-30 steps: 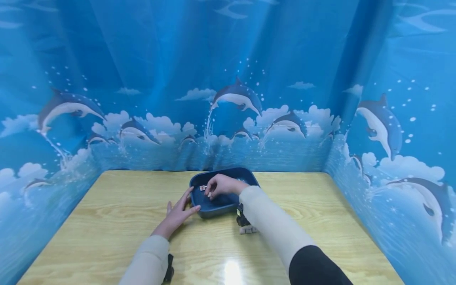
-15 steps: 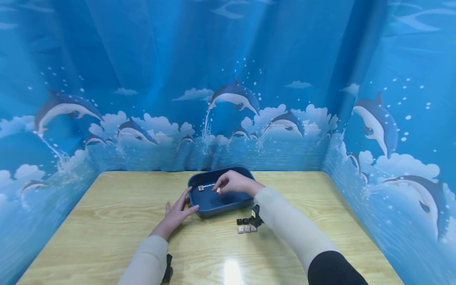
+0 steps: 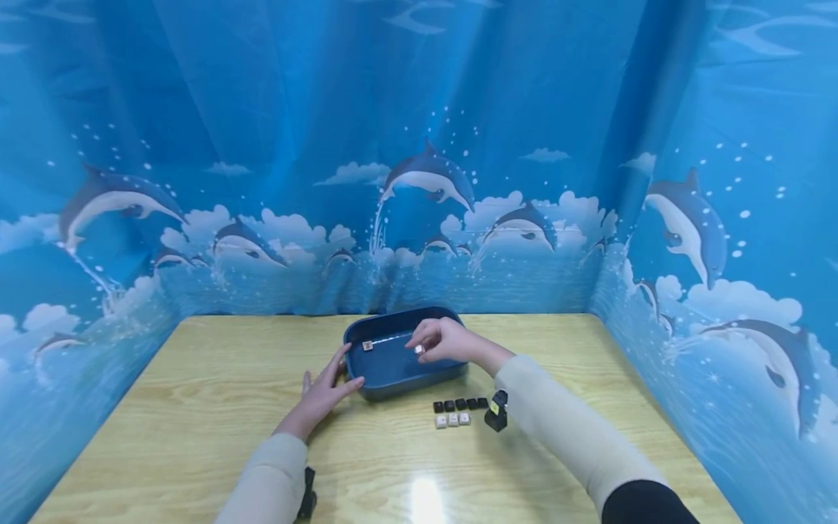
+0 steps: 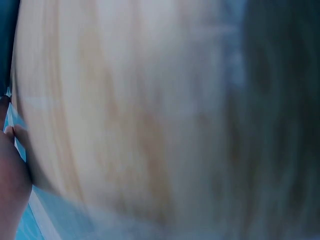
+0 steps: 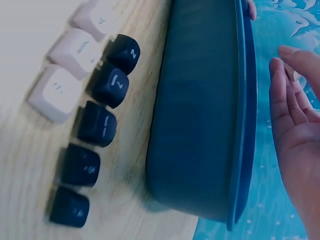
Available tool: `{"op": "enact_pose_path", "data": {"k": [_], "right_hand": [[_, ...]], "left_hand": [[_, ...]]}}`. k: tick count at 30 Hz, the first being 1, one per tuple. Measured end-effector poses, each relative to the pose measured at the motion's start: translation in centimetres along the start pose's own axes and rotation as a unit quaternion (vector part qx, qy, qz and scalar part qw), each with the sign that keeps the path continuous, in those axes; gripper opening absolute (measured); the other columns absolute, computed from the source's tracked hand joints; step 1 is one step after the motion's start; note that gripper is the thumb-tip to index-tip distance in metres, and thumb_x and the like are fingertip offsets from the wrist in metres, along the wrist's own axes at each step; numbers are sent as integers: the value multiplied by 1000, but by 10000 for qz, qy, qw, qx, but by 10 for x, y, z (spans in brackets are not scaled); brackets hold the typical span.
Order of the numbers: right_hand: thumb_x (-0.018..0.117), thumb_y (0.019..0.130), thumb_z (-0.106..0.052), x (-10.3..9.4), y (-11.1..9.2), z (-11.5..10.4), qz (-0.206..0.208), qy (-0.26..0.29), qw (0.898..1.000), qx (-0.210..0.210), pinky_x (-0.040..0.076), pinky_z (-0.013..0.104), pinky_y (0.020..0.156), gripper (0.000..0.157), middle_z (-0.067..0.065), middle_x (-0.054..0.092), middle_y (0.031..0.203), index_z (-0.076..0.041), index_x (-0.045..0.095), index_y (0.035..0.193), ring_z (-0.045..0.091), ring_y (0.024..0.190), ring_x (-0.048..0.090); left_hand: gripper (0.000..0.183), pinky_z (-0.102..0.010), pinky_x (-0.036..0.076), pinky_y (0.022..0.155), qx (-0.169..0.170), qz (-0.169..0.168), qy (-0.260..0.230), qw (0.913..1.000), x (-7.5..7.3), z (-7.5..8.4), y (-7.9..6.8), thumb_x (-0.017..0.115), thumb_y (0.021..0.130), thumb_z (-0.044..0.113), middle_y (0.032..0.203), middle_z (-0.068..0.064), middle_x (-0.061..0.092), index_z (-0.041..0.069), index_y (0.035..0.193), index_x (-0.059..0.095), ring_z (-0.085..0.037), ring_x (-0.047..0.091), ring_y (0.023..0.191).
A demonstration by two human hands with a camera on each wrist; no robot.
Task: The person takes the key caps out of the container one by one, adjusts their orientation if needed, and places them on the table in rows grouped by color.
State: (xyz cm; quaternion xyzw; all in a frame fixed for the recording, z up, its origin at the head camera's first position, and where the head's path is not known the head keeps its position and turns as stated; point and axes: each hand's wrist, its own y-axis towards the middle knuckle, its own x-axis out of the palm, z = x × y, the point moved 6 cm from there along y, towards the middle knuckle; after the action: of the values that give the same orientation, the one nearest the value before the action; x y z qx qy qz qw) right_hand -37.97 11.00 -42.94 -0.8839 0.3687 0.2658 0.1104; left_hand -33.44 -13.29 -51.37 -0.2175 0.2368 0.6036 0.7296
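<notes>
Against the left end of a dark blue plastic bin point(image 3: 393, 370) rests my left hand point(image 3: 321, 397), fingers spread along its rim. Over the bin's right part, my right hand point(image 3: 447, 340) pinches a small white keycap point(image 3: 419, 350) between thumb and fingertips. Another light keycap point(image 3: 367, 346), with a dark mark on top, lies inside the bin toward the left. In front of the bin several black keycaps point(image 5: 97, 124) form a row beside a row of white keycaps point(image 5: 56, 93). The left wrist view catches only an edge of the left hand point(image 4: 12, 185).
The pale wood table point(image 3: 229, 393) carries everything. Blue dolphin-print curtain point(image 3: 301, 182) encloses its back and sides. A black wrist camera point(image 3: 497, 411) hangs under the right sleeve, close to the right end of the black row.
My right hand has moved right and slightly up inside the bin with the keycap, uncovering the keycap rows in front. My left hand has stayed at the rim.
</notes>
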Motion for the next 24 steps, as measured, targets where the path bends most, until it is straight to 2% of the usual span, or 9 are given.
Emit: {"op": "enact_pose_path", "data": {"k": [8, 17, 24], "right_hand": [[73, 85, 1, -2, -28, -5, 95, -116, 9998, 87, 56, 32, 72, 27, 3, 60, 100, -3, 73, 112, 20, 83, 60], [78, 80, -1, 1, -57, -7, 319, -162, 9993, 100, 56, 30, 74, 23, 1, 62, 99, -6, 76, 103, 18, 86, 60], [75, 81, 3, 4, -81, -3, 305, -225, 9993, 77, 55, 28, 72, 28, 3, 58, 102, 2, 72, 109, 17, 85, 58]], "left_hand": [[84, -59, -20, 109, -48, -36, 55, 10000, 0, -1, 0, 63, 92, 48, 149, -21, 37, 25, 157, 15, -40, 28, 141], [83, -59, -21, 109, -111, -67, 93, 9999, 0, 0, 0, 62, 93, 47, 150, -21, 35, 24, 157, 14, -40, 26, 141], [82, -60, -21, 108, -102, -66, 91, 9999, 0, 1, 0, 62, 94, 44, 150, -21, 36, 24, 157, 14, -41, 26, 141]]}}
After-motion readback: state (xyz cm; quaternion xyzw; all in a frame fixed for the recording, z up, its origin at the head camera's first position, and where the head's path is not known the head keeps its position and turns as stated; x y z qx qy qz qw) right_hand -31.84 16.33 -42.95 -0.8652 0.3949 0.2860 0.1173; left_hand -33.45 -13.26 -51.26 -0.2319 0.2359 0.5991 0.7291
